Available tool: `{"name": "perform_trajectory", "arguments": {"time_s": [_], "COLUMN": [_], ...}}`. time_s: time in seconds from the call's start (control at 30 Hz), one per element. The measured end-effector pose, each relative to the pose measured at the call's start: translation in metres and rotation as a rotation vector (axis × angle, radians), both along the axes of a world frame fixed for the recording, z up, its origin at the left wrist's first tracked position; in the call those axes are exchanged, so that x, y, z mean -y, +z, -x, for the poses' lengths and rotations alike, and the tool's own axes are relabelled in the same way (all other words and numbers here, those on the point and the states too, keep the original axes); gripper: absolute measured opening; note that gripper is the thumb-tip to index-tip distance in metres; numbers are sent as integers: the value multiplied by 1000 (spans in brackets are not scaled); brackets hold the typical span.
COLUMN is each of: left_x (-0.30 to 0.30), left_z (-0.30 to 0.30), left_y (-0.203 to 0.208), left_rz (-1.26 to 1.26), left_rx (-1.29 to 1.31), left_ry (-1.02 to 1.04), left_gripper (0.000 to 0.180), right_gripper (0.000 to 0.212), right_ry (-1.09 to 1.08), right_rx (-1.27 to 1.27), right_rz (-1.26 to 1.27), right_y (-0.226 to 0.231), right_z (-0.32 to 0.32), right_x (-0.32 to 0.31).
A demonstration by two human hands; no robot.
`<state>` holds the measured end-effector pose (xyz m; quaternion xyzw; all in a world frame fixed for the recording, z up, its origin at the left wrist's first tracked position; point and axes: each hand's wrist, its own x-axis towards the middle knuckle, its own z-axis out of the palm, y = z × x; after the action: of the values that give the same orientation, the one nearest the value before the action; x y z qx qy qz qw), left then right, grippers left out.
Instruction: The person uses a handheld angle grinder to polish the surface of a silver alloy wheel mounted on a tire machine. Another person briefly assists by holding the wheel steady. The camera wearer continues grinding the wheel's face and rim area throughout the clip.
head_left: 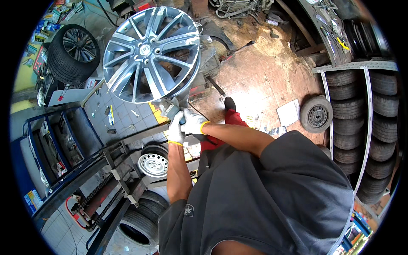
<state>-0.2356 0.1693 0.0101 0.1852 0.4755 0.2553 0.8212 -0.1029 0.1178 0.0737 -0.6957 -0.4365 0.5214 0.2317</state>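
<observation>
Both my hands wear white gloves with yellow cuffs. My left hand (175,131) is closed around the body of a grey-green handheld grinder (169,109). Beside it, my right hand (194,122) grips the same tool, its fingers partly hidden. The grinder's head is at the lower edge of a large silver and grey alloy wheel (145,51), which has no tire. Whether the head touches the rim cannot be told. The wheel sits tilted on a support that is mostly hidden beneath it.
A mounted tire (74,55) stands at the far left, above a blue open cabinet (70,140). A white steel wheel (153,165) and stacked tires (142,221) lie lower left. At right are a spare wheel (316,114) and a metal tire rack (366,127).
</observation>
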Motion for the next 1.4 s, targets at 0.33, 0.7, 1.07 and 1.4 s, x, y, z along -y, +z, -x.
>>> {"name": "perform_trajectory", "arguments": {"time_s": [0.33, 0.7, 1.07, 1.4], "left_x": [36, 25, -36, -62], "left_z": [-77, -187, -266, -285], "left_y": [5, 29, 11, -7], "left_rz": [-11, 114, 85, 71], "left_rx": [33, 150, 215, 256], "left_ry": [20, -91, -207, -182], "left_gripper": [41, 41, 35, 33], "right_gripper": [74, 80, 72, 76], "right_ry": [13, -50, -121, -80], "right_rx": [65, 113, 153, 151], "right_rz": [52, 84, -27, -6], "right_y": [1, -5, -14, 5], "right_z": [-74, -168, -246, -274], "right_x": [31, 25, -22, -49]}}
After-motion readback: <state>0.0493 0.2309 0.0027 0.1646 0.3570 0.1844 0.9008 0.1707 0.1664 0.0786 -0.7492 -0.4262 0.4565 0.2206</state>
